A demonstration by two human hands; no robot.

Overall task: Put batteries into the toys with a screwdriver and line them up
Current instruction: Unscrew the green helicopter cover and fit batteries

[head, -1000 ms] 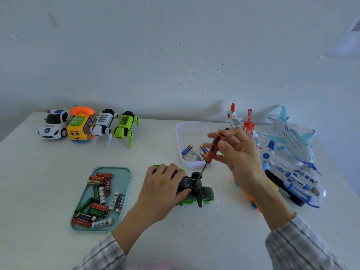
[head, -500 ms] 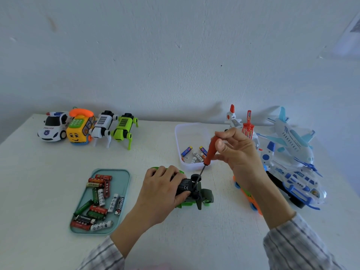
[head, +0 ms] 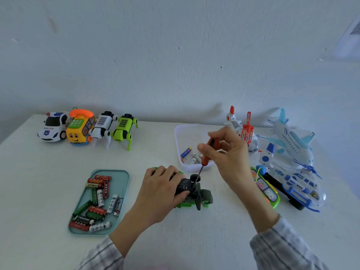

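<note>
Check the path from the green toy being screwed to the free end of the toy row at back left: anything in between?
Nothing visible stands there. The tabletop between the green toy and the green robot dog is bare; the battery tray lies nearer, left of the line.

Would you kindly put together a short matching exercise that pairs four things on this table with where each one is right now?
Things:
1. screwdriver
2. police car
3. loose batteries
4. green toy

Places:
A. in the teal tray
B. under the left hand
C. in the right hand
D. at the left end of the toy row by the wall

Pairs: 1-C, 2-D, 3-A, 4-B
</note>
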